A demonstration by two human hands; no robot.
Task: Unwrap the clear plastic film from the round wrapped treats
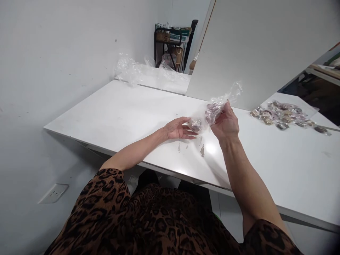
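Slantwise, clear bag (214,110) in right grip (227,123); crumpled end (236,90) points away, rightward.

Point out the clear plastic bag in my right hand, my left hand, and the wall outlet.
Clear plastic bag (212,111): head view, on its purplish middle.
Left hand (177,130): head view, on the palm.
Wall outlet (54,193): head view, on the middle of the faceplate.
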